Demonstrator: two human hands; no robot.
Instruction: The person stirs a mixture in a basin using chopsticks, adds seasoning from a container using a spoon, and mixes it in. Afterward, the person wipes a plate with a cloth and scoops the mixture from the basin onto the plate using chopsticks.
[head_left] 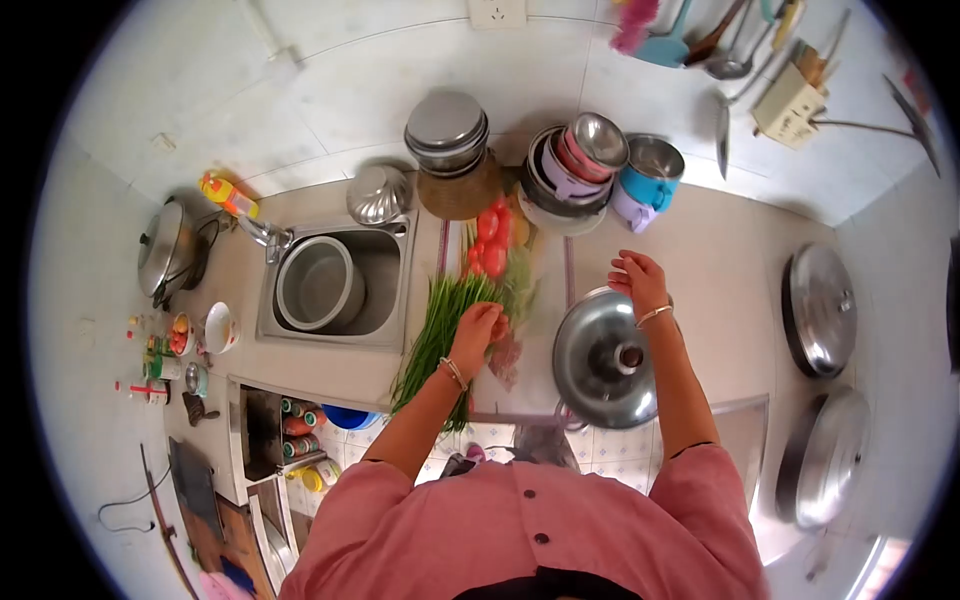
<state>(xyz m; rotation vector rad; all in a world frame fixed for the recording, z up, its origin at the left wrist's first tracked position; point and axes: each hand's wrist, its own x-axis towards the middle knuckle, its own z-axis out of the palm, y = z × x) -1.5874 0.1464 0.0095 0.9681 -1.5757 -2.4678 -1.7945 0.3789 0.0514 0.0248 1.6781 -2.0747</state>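
My left hand [480,332] is over the right edge of a bunch of long thin green stalks [432,340]. Its fingers are curled together, and I cannot make out what is in them, if anything. Just beyond it lie several red tomatoes [489,238]. A blurred patch of green leaves [517,285] and a pinkish piece that looks like meat [506,362] are right beside this hand. My right hand [638,280] is held above the far edge of a round metal lid [605,357], its fingers loosely bent and apart, with nothing visible in them.
To the left a metal sink [390,300] holds a grey pot [320,284]. Stacked pots [447,130] and bowls [585,160] stand along the wall. Large lidded pans [822,310] are at the right. An open drawer [262,432] juts out at the lower left.
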